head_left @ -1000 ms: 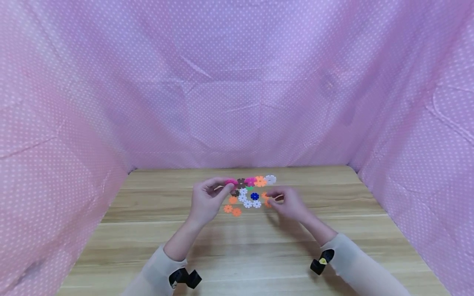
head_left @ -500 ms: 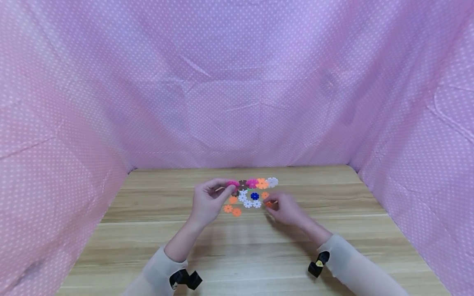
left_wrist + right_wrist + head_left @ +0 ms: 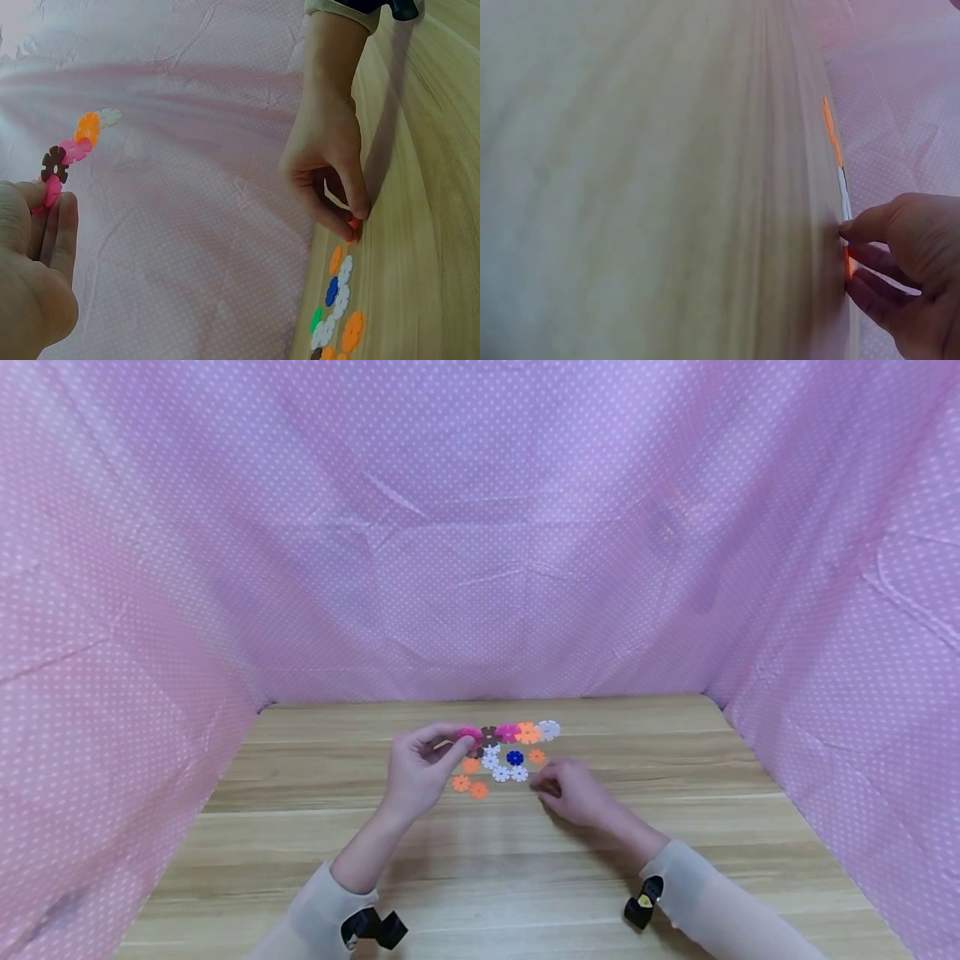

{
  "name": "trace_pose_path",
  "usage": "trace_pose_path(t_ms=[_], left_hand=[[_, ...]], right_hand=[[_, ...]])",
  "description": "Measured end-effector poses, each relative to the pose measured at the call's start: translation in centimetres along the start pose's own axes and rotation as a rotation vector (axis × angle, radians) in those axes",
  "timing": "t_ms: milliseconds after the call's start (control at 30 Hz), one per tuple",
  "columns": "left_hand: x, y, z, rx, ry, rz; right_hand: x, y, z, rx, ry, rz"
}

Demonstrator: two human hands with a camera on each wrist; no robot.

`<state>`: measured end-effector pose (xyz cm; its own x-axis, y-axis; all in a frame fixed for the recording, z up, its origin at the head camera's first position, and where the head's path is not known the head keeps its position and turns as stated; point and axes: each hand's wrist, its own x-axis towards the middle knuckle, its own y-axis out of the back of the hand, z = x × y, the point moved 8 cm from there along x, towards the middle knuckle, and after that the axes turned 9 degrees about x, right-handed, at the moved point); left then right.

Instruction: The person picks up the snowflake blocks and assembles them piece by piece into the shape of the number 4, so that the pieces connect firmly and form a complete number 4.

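Note:
My left hand [image 3: 422, 770] pinches the pink end disc [image 3: 52, 191] of a chain of interlocking plastic snowflake discs, raised above the table. From that end run a brown disc [image 3: 55, 163], another pink one [image 3: 76, 150], an orange one [image 3: 88, 127] and a white one [image 3: 110, 118]. On the tabletop, my right hand [image 3: 576, 793] has its thumb and fingertips around an orange snowflake disc [image 3: 847, 262]; the head view hides that disc behind the hand. Just beyond it lies another loose orange disc [image 3: 536, 757].
Between the hands lie a blue disc [image 3: 515, 758], several white discs [image 3: 501, 773] and more orange discs [image 3: 478, 791]. A green disc [image 3: 316, 320] shows in the left wrist view. Pink dotted cloth [image 3: 480, 568] rises around the wooden table [image 3: 480, 877].
My right hand has moved a little nearer along the table, past one orange disc to the one now at its fingertips. My left hand keeps holding the chain, which shifted only slightly.

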<state>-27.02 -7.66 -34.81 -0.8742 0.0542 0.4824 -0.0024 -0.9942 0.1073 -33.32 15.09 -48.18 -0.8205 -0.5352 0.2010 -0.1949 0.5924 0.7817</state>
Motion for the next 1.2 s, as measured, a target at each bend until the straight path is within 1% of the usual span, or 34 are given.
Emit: trace_pose_path(t_ms=[167, 367, 467, 567, 667, 833, 933, 1067, 1200], left_hand=[[0.0, -0.1, -0.1, -0.008, -0.004, -0.009], [0.0, -0.2, -0.1, -0.021, 0.008, -0.014], [-0.1, -0.2, -0.1, -0.022, 0.010, -0.014], [-0.1, -0.2, 0.0, -0.014, -0.002, -0.019], [-0.2, -0.2, -0.1, -0.008, -0.015, -0.024], [-0.3, -0.2, -0.1, -0.001, -0.034, -0.013], [-0.4, -0.1, 0.0, 0.000, -0.039, -0.006], [-0.4, -0.1, 0.0, -0.007, -0.025, -0.002], [-0.4, -0.2, 0.0, -0.008, -0.023, -0.007]], right_hand=[[0.1, 0.1, 0.2, 0.002, -0.010, 0.032], [0.1, 0.4, 0.8, 0.064, -0.043, 0.050], [0.3, 0.6, 1.0, 0.052, -0.032, 0.053], [0.4, 0.9, 1.0, 0.048, -0.032, 0.043], [0.5, 1.1, 1.2, 0.065, -0.064, 0.026], [0.4, 1.5, 1.7, 0.092, -0.130, 0.015], [0.2, 1.7, 2.1, 0.135, -0.161, 0.009], [0.1, 2.3, 2.1, 0.158, -0.163, 0.021], [0.0, 3.0, 2.0, 0.136, -0.147, 0.044]])
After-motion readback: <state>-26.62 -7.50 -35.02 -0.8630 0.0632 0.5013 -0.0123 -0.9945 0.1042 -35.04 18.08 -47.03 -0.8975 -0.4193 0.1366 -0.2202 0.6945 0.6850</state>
